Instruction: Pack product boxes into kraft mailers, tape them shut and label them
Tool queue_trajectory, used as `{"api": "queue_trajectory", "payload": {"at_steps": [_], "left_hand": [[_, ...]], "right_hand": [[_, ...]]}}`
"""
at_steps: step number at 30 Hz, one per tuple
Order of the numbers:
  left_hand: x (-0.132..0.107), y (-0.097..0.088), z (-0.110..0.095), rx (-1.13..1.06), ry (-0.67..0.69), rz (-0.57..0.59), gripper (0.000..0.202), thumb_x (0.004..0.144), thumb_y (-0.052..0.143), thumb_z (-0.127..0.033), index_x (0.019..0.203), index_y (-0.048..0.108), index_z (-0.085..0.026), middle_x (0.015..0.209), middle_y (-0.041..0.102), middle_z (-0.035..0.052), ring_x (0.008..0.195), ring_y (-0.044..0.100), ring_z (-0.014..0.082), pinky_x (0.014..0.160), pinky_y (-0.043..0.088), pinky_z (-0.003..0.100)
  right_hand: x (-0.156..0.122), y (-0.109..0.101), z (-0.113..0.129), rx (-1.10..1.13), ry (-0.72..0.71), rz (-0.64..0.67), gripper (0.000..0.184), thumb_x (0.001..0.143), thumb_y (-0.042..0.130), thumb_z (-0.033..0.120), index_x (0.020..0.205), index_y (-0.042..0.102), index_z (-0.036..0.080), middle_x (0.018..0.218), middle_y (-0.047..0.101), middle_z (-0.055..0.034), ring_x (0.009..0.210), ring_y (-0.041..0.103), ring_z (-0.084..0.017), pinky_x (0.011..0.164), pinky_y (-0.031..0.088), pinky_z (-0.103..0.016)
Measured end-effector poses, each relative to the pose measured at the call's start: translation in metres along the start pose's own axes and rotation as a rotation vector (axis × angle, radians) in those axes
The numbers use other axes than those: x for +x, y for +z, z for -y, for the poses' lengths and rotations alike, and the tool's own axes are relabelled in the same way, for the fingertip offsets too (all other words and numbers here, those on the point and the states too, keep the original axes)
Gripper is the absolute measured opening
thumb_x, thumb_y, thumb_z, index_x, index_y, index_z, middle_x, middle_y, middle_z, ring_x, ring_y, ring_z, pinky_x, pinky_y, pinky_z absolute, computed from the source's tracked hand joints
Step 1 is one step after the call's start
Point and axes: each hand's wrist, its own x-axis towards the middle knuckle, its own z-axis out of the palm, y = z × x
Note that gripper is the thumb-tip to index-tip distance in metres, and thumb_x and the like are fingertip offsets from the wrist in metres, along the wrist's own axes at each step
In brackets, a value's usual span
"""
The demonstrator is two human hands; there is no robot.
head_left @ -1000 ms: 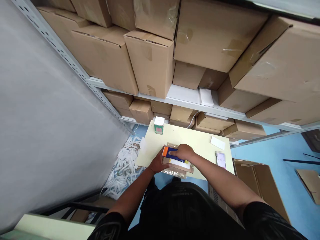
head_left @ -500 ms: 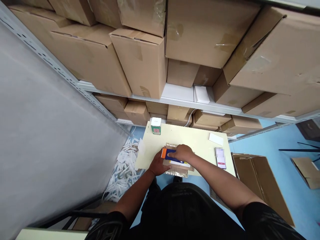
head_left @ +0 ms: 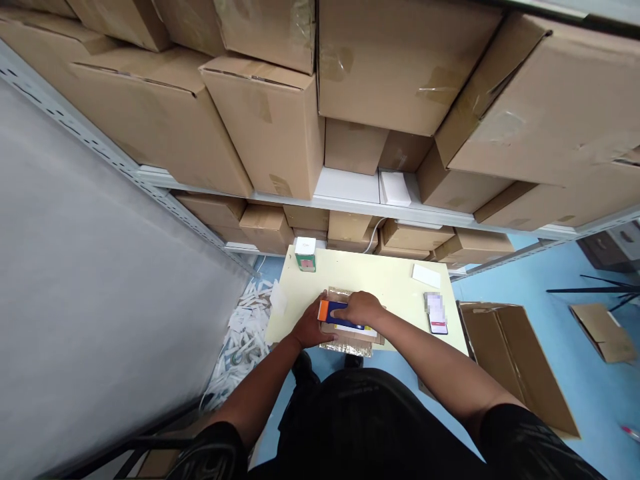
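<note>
Two bare hands are working at a pale yellow table (head_left: 385, 273), close in front of the wearer's dark clothing. The right hand (head_left: 365, 309) is gripping a blue-and-orange item (head_left: 330, 318), one digit lying along its top, with the orange end pointing toward the left hand (head_left: 309, 327). The left hand is spanning that end, thumb and fingers standing wide apart around it; how firmly it is gripping cannot be told. Beneath both hands, brown cardboard (head_left: 381, 338) is lying over shiny clear wrapping (head_left: 350, 346), which is showing past the table's near edge. A white piece with yellow marking (head_left: 369, 331) is sitting between the cardboard and the item. Beyond the left hand, near the table's far corner, a green-and-white box (head_left: 305, 257) is standing upright. To the right of the right hand, a phone (head_left: 437, 315) is lying flat with its screen lit, and a white flat box (head_left: 427, 275) is resting just beyond it. Ahead of the hands, metal shelving (head_left: 345, 200) is carrying many brown cartons (head_left: 265, 120). Left of the left hand, white paper strips (head_left: 245, 337) are littering the blue floor (head_left: 595, 400) beside a grey wall (head_left: 95, 287). Right of the right hand, past the table, a large open carton (head_left: 520, 367) is standing on the floor.
</note>
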Motion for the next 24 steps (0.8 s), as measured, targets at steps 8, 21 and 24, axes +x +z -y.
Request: {"api": "queue_trajectory", "payload": {"at_steps": [8, 21, 24], "left_hand": [[0.008, -0.002, 0.005, -0.093, 0.022, 0.043, 0.127, 0.056, 0.095, -0.052, 0.162, 0.029, -0.027, 0.159, 0.043, 0.0167, 0.149, 0.038, 0.0403, 0.124, 0.030, 0.061], [0.007, 0.004, 0.001, 0.159, -0.022, 0.026, 0.125, 0.056, 0.093, -0.046, 0.161, 0.029, -0.022, 0.162, 0.037, 0.0189, 0.149, 0.037, 0.0431, 0.124, 0.032, 0.059], [0.006, 0.004, 0.001, 0.168, -0.035, 0.034, 0.125, 0.058, 0.093, -0.044, 0.161, 0.027, -0.021, 0.162, 0.036, 0.0188, 0.149, 0.037, 0.0422, 0.123, 0.033, 0.057]], "right_hand": [[0.001, 0.002, -0.008, 0.007, 0.013, 0.009, 0.068, 0.077, 0.062, 0.081, 0.108, 0.080, 0.024, 0.110, 0.079, -0.0114, 0.098, 0.075, -0.029, 0.074, 0.052, -0.029], [-0.030, -0.010, -0.074, 0.058, 0.094, 0.018, 0.073, 0.077, 0.059, 0.085, 0.094, 0.080, 0.017, 0.097, 0.079, -0.0137, 0.086, 0.074, -0.026, 0.065, 0.047, -0.027], [-0.053, -0.013, -0.120, 0.090, 0.128, 0.001, 0.070, 0.079, 0.057, 0.084, 0.082, 0.078, 0.018, 0.085, 0.078, -0.0127, 0.078, 0.072, -0.025, 0.063, 0.045, -0.028]]}}
